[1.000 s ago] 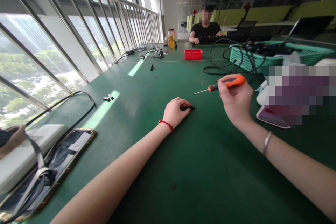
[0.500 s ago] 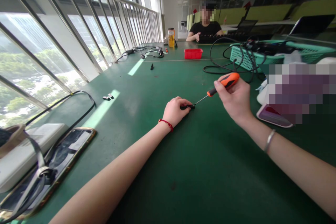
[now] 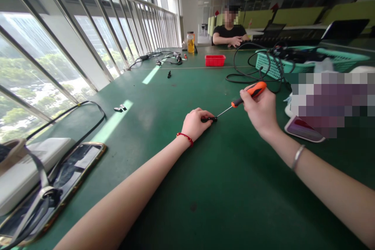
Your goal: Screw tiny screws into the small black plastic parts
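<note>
My left hand rests on the green table with its fingers closed around a small black part, which sticks out to the right of the fingertips. My right hand grips the orange and black handle of a screwdriver. The thin metal shaft slopes down to the left, and its tip meets the right end of the black part.
A phone lies right of my right hand. A teal basket with black cables stands behind it, with a red tray and a yellow bottle farther back. A person sits at the far end. A tablet lies near left.
My right hand tilted the screwdriver down and left until its tip reached the black part. My left hand stayed put on that part. The person at the far end moved their hands.
</note>
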`<state>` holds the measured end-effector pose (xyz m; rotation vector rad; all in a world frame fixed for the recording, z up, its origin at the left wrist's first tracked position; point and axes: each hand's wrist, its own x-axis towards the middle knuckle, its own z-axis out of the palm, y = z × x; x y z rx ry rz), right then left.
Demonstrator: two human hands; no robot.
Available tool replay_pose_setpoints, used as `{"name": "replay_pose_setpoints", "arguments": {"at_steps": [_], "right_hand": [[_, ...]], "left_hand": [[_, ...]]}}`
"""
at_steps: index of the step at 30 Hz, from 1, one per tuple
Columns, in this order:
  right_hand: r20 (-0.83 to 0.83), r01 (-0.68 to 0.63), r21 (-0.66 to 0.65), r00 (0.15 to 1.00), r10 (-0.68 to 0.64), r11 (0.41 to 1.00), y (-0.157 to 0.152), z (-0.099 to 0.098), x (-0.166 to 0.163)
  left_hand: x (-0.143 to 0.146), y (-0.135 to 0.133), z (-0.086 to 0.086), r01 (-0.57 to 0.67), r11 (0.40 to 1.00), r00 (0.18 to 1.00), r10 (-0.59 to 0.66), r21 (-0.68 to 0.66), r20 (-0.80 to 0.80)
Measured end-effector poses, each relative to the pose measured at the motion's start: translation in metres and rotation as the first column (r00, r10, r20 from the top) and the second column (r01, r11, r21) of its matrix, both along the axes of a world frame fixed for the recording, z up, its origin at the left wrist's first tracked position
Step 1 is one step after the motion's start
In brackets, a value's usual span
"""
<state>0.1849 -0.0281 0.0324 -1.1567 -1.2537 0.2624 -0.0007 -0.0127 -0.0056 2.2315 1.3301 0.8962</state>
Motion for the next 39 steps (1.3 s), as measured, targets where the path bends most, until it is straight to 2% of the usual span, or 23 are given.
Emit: {"name": "replay_pose_setpoints", "arguments": {"at_steps": [2,5,10,14,19,23,39], "right_hand": [[0.065,0.039,-0.002,0.997,-0.039,0.999,-0.001,0.004,-0.003],[0.155,0.035,-0.029,0.987,-0.03,0.999,0.002,0.015,-0.009],[0.231,0.153,0.104,0.957,-0.174,0.983,0.02,0.055,-0.018],[0.361,0.13,0.111,0.918,-0.162,0.985,0.023,0.078,-0.026],[0.577,0.054,0.025,0.815,-0.058,0.998,0.011,0.071,-0.033],[0.621,0.063,-0.031,0.783,-0.03,0.998,0.012,0.066,-0.033],[0.573,0.04,0.011,0.819,-0.039,0.999,0.025,0.057,-0.029]], "left_hand": [[0.0,0.001,-0.001,0.003,1.0,1.0,-0.003,0.005,0.001],[0.0,0.001,-0.002,0.003,1.0,1.0,-0.003,0.019,-0.009],[0.0,0.001,-0.002,-0.001,1.0,1.0,0.001,0.009,-0.014],[-0.001,0.0,-0.001,-0.013,1.0,1.0,0.013,0.014,-0.013],[0.0,0.0,0.0,-0.014,1.0,1.0,0.015,0.015,-0.019],[0.001,-0.001,0.001,-0.013,1.0,0.999,0.014,0.022,-0.047],[0.002,-0.001,0.0,-0.022,0.999,0.996,0.026,0.041,-0.087]]}}
